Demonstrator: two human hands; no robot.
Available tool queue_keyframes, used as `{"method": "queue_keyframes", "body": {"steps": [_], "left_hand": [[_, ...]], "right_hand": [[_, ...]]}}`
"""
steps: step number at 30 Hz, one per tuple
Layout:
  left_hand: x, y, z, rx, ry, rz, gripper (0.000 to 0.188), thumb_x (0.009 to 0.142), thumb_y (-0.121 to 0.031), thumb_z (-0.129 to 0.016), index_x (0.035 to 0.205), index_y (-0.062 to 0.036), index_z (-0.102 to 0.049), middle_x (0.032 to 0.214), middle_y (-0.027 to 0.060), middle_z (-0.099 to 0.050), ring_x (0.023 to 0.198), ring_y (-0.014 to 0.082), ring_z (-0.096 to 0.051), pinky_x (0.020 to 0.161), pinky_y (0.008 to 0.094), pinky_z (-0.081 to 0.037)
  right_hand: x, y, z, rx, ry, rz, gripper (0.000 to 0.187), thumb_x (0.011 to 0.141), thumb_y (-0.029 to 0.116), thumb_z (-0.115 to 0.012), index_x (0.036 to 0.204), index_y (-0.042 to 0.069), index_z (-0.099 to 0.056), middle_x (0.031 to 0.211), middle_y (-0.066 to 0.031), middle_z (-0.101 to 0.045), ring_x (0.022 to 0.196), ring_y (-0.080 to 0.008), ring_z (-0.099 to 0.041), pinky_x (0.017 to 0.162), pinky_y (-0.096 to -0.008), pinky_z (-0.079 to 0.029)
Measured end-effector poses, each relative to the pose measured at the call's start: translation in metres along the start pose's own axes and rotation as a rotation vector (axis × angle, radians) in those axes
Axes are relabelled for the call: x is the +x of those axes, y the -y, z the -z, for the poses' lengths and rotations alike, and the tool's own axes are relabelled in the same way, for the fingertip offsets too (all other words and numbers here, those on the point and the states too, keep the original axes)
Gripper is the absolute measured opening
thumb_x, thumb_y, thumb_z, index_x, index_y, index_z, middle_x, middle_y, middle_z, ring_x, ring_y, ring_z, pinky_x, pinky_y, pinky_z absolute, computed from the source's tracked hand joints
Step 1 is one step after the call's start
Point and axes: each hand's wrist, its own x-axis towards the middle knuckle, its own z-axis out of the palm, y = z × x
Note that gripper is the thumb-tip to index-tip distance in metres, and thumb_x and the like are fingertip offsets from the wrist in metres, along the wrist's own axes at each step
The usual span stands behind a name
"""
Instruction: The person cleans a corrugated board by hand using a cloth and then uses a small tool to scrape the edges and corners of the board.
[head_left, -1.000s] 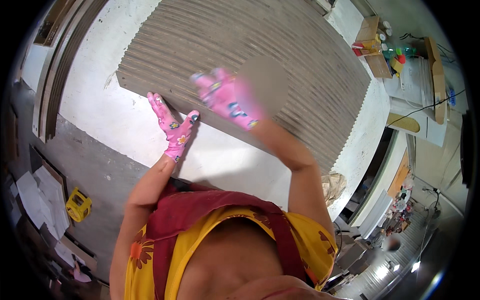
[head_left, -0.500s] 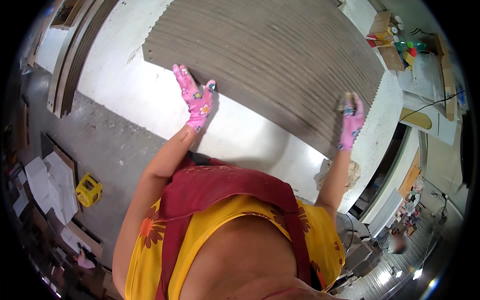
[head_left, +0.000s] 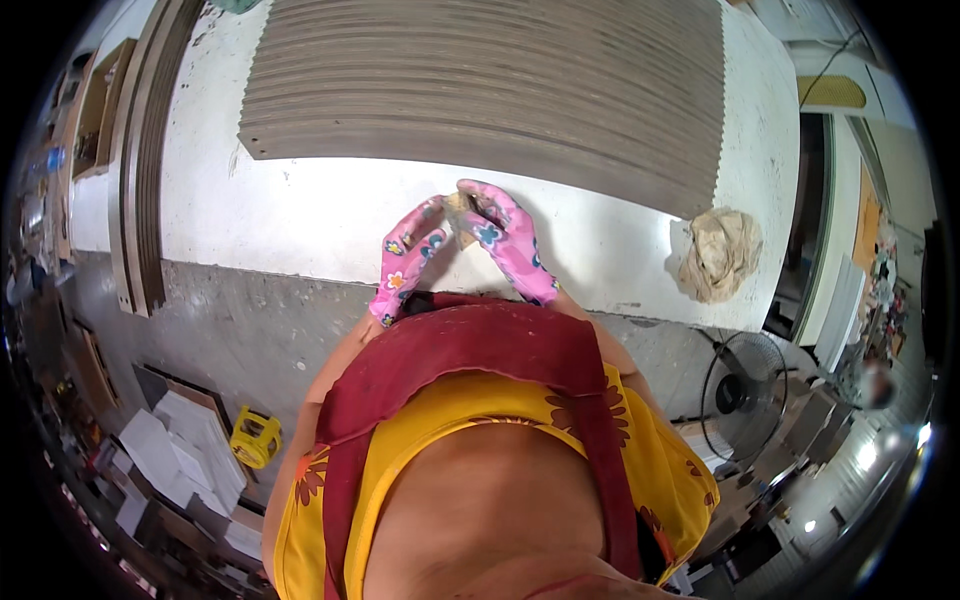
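Both my hands wear pink flowered gloves and meet in front of my chest over a white table (head_left: 320, 215). My left hand (head_left: 407, 260) and my right hand (head_left: 505, 240) pinch a small tan piece (head_left: 461, 210) between their fingertips. Just beyond them lies a large fanned stack of thin brown wooden sheets (head_left: 500, 90), not touched by either hand.
A crumpled beige rag (head_left: 720, 255) lies on the table at the right. Long brown strips (head_left: 140, 160) lean along the table's left edge. Below are a grey floor, a yellow object (head_left: 255, 438), white panels (head_left: 180, 460) and a standing fan (head_left: 745, 392).
Both hands have left the edge of the wooden stack and come together near my chest, now closed on a small tan piece. The view has shifted, so the stack sits higher.
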Motion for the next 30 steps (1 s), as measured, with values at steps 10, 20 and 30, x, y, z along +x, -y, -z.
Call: {"method": "queue_keyframes", "body": {"steps": [10, 20, 30], "left_hand": [[0.001, 0.011, -0.001, 0.213, 0.184, 0.109, 0.050, 0.090, -0.017, -0.063, 0.133, 0.0015, -0.048, 0.128, 0.0130, -0.057, 0.117, 0.0199, -0.053, 0.100, 0.0305, -0.040], [0.007, 0.018, 0.005, 0.254, 0.177, -0.028, 0.035, 0.094, -0.013, -0.057, 0.126, -0.0014, -0.056, 0.124, 0.0121, -0.059, 0.113, 0.0185, -0.056, 0.097, 0.0295, -0.045], [0.043, -0.025, 0.070, 0.728, -0.668, -0.375, 0.085, 0.076, -0.014, -0.073, 0.145, 0.0018, -0.026, 0.148, 0.0200, -0.030, 0.140, 0.0291, -0.024, 0.116, 0.0368, -0.018]], "right_hand": [[-0.008, -0.010, 0.005, -0.076, -0.180, 0.017, 0.038, 0.087, 0.005, -0.062, 0.125, 0.006, -0.056, 0.118, -0.0045, -0.060, 0.104, -0.0143, -0.055, 0.090, -0.0260, -0.044], [-0.004, -0.028, 0.013, -0.139, -0.144, 0.072, 0.037, 0.085, 0.002, -0.063, 0.122, 0.007, -0.059, 0.113, -0.0078, -0.061, 0.103, -0.0159, -0.059, 0.089, -0.0269, -0.046], [0.074, 0.029, -0.085, -1.175, -0.076, 0.637, 0.037, 0.083, 0.033, -0.064, 0.120, 0.029, -0.060, 0.098, -0.0057, -0.060, 0.088, -0.0242, -0.062, 0.081, -0.0374, -0.051]]}}
